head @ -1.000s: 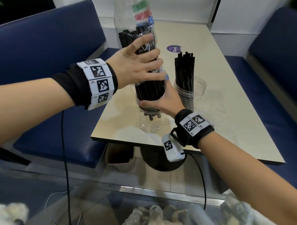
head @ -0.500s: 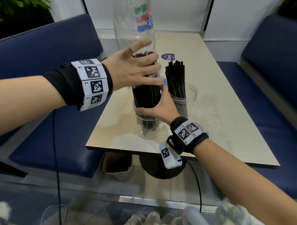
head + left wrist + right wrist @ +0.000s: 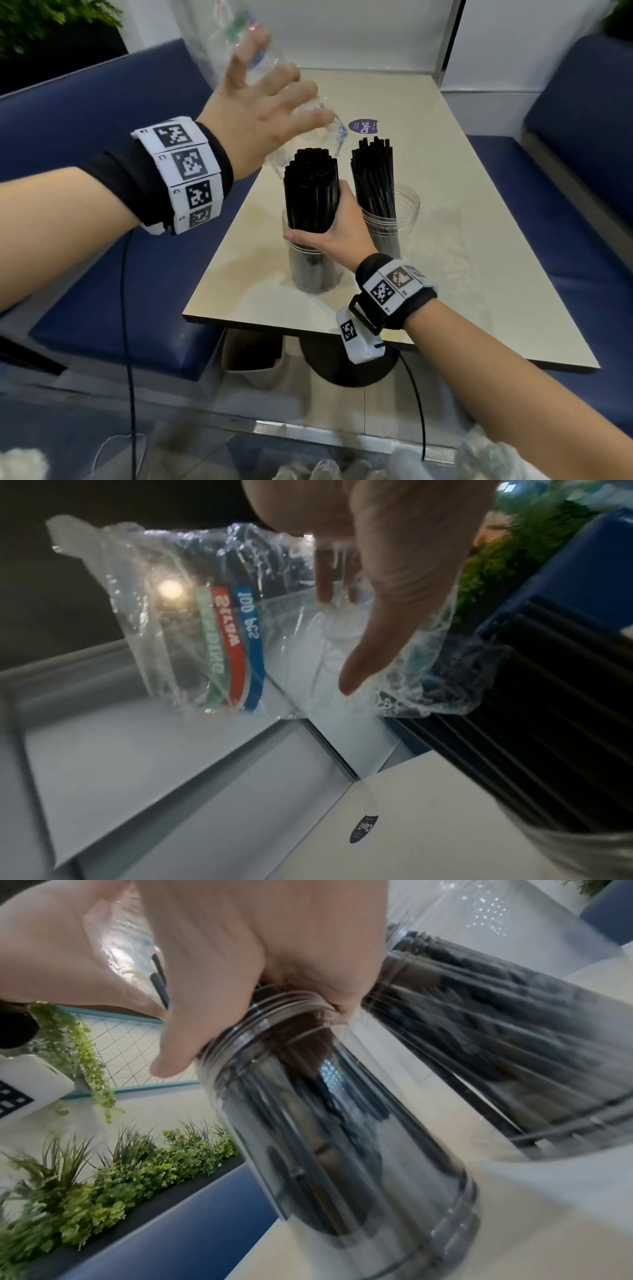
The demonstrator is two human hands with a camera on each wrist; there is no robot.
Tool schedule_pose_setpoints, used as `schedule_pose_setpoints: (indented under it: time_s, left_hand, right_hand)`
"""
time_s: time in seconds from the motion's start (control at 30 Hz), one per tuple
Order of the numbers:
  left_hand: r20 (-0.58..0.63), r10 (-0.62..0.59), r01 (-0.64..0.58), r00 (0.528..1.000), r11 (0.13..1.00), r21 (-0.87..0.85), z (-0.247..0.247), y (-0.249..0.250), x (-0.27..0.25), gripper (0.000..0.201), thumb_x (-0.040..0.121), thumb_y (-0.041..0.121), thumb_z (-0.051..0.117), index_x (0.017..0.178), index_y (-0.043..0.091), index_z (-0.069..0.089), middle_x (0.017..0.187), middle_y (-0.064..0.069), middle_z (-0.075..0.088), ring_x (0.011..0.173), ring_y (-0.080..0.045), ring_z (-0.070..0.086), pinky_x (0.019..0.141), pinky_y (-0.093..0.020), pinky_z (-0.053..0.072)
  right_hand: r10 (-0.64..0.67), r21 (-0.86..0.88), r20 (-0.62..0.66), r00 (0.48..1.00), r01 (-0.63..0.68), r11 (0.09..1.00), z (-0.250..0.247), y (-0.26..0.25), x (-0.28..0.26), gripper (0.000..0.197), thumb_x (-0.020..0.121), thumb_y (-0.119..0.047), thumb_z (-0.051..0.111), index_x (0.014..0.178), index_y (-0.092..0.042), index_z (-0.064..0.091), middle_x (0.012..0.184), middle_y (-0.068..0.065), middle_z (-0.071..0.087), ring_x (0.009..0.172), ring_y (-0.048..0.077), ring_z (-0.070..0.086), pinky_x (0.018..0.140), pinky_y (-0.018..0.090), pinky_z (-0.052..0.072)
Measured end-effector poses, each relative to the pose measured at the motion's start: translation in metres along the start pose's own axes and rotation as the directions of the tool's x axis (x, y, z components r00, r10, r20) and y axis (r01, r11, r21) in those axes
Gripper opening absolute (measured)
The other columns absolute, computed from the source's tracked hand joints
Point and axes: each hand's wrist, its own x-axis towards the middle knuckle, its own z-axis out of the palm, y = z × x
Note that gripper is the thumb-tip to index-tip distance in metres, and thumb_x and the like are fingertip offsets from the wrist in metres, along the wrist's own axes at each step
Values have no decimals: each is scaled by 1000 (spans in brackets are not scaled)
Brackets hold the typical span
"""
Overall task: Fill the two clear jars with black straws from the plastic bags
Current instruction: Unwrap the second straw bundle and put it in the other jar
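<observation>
A thick bundle of black straws (image 3: 310,185) stands in the near clear jar (image 3: 315,270) on the table. My right hand (image 3: 337,229) wraps round the bundle just above the jar's rim; the right wrist view shows the thumb at the threaded rim of that jar (image 3: 342,1137). My left hand (image 3: 263,113) holds the emptied clear plastic bag (image 3: 318,137) up and left of the straw tops. In the left wrist view the bag (image 3: 192,620) hangs crumpled between thumb and fingers (image 3: 377,574). The second jar (image 3: 404,212) to the right holds a thinner bunch of straws (image 3: 373,171).
The beige table (image 3: 462,274) carries a purple round sticker (image 3: 363,126) behind the jars. Blue benches run along the left (image 3: 102,274) and right (image 3: 565,205). A beige bin (image 3: 253,356) sits under the table's near edge, beside the black pedestal base.
The left hand has pulled the plastic bag up and off the straws, which now stand bare in the near jar. The right hand keeps its grip at the rim.
</observation>
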Motion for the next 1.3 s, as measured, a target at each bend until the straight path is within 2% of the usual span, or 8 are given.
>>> schedule_pose_setpoints:
  time_s: [0.1, 0.33, 0.4, 0.57, 0.77, 0.93, 1.1, 1.3]
  left_hand:
    - [192, -248, 298, 950, 905, -303, -12, -2, -7, 59, 74, 0, 54, 126, 23, 39, 117, -14, 54, 112, -34, 49, 112, -46, 3]
    - [514, -602, 791, 611, 460, -403, -34, -12, -45, 71, 72, 36, 71, 132, 24, 35, 122, -13, 55, 106, -39, 56, 95, -48, 41]
    - [563, -662, 856, 495, 258, -449, -44, -15, -58, 71, 68, 40, 73, 127, 30, 36, 123, -6, 57, 111, -35, 56, 96, -48, 44]
    - [614, -679, 864, 403, 60, -500, -76, -14, -82, 75, 59, 42, 81, 122, 31, 43, 103, -4, 63, 100, -30, 60, 92, -45, 49]
    - [758, -463, 807, 460, -137, -574, -99, 2, -78, 78, 49, 46, 87, 116, 32, 49, 105, 20, 54, 100, -6, 55, 82, -20, 45]
    - [755, -361, 683, 548, -329, -653, -117, 21, -53, 88, 39, 52, 87, 116, 27, 51, 109, 9, 67, 99, -13, 67, 89, -42, 54]
    - [750, -310, 551, 585, -526, -648, -121, 49, -30, 101, 30, 65, 83, 116, 38, 37, 111, 2, 64, 92, -21, 69, 79, -41, 59]
    - [670, -297, 441, 680, -565, -697, -131, 128, -9, 90, 58, 33, 80, 124, 49, 21, 100, 4, 57, 76, -7, 69, 74, -21, 56]
  right_hand:
    - [-16, -73, -15, 1000, 15, 997, 3, 1, -2, 87, 48, -45, 87, 114, -9, 42, 112, 7, 56, 106, 21, 54, 92, 43, 48]
    - [-84, -232, 1, 996, 82, 969, 1, -1, -13, 124, 60, -41, 83, 144, 5, 5, 149, 22, 21, 140, 32, 19, 116, 32, 12]
    - [-122, -236, -21, 992, 114, 965, 1, -1, -17, 123, 60, -41, 83, 144, 5, 5, 151, 23, 18, 141, 31, 16, 112, 22, 4]
    - [-216, -202, -51, 975, 202, 958, -3, -8, -28, 119, 60, -46, 81, 145, 0, 11, 151, 19, 16, 142, 24, 12, 114, 19, 2]
    - [-378, 36, -51, 924, 380, 924, -16, -55, -52, 111, 55, -60, 69, 139, -9, 18, 134, 2, 25, 132, 23, 28, 115, 39, 25]
    - [-356, 27, -57, 933, 358, 933, -24, -73, -55, 105, 58, -56, 71, 139, -8, 24, 135, 7, 35, 128, 19, 34, 112, 37, 29]
    - [-303, 378, -170, 938, 346, 859, -66, -67, -64, 8, 85, -20, 64, 87, -21, 57, 79, -4, 61, 62, 7, 60, 61, 27, 53]
    - [7, 392, -352, 936, 141, 909, -152, -38, -60, 9, 90, -9, 57, 83, -10, 51, 51, -10, 57, 40, 10, 52, 36, 25, 48]
